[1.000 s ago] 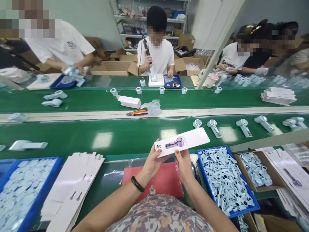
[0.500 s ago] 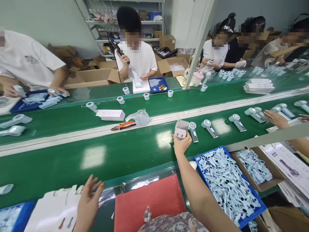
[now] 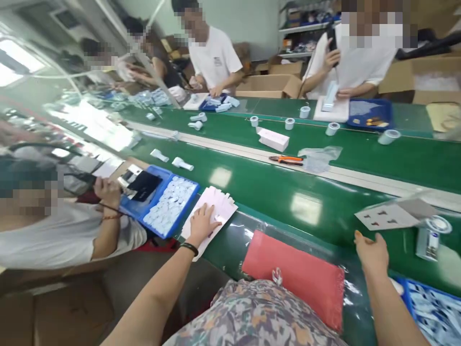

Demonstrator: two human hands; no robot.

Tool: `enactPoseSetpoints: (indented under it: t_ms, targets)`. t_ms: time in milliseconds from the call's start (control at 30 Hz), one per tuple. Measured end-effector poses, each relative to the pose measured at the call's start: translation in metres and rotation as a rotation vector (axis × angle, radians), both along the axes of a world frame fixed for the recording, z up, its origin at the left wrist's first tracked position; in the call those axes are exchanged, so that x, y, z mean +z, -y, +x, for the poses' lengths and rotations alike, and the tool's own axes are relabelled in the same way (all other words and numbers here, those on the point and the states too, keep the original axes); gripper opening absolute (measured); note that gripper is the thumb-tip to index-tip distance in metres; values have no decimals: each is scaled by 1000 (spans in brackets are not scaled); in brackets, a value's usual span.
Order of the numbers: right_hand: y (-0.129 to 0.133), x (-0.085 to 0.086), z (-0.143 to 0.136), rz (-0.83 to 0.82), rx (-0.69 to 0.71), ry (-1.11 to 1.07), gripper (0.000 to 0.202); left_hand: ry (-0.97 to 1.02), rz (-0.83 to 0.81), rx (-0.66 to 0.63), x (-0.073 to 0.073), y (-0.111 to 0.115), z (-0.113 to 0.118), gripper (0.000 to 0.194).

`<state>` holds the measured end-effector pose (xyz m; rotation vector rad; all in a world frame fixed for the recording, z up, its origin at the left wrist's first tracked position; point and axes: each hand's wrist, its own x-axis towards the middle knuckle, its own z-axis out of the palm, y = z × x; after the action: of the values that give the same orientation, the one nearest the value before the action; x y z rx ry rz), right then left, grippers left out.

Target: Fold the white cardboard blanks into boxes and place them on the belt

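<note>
My left hand (image 3: 202,225) lies with fingers spread on a stack of flattened white cartons (image 3: 221,204) at the bench edge. Nothing shows gripped in it. Out to the right, my right hand (image 3: 372,252) hangs by the green belt, thumb and fingers apart and holding nothing. Just beyond its fingertips a white carton (image 3: 382,217) with small printed pictures lies on the belt. Right beside that carton is a pale handheld fan (image 3: 428,242), blurred by motion. Between my arms a red mat (image 3: 295,274) covers part of the bench.
Left of the cartons stands a blue tray (image 3: 169,206) of pale parts, beside a seated co-worker. Another blue tray (image 3: 435,302) is at lower right. Orange-handled pliers (image 3: 286,159), a plastic bag (image 3: 320,158) and a white box (image 3: 272,139) lie along the middle. Co-workers stand opposite.
The view has swung left. My right hand has let go of the carton, which now lies on the belt. My left hand has come down onto the flattened cartons.
</note>
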<state>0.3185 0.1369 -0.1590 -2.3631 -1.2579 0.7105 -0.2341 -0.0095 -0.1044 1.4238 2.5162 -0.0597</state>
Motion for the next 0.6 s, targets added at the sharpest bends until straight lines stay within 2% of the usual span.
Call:
enactPoseSetpoints:
  t_ms: [67,167,300,367,467,600]
  targets:
    - [18,-10,-29,-44,71,-114,86,98,70,65,2,5,-1,77]
    - [54,-13,-104,-76,231,-345,69,186,183,132,6,12,-2,77]
    - [84,-1,-221,-79,443,-663,55,417,252,56,9,19,-4,52]
    - [87,12,-264,-28,490,-802,56,556,271,-4,14,22,-6,48]
    - [82,41,-297,-61,573,-974,55,730,298,-75,31,23,-13,50]
    - [85,80,-299,-278,663,-1098,41,912,345,-118,56,17,-26,49]
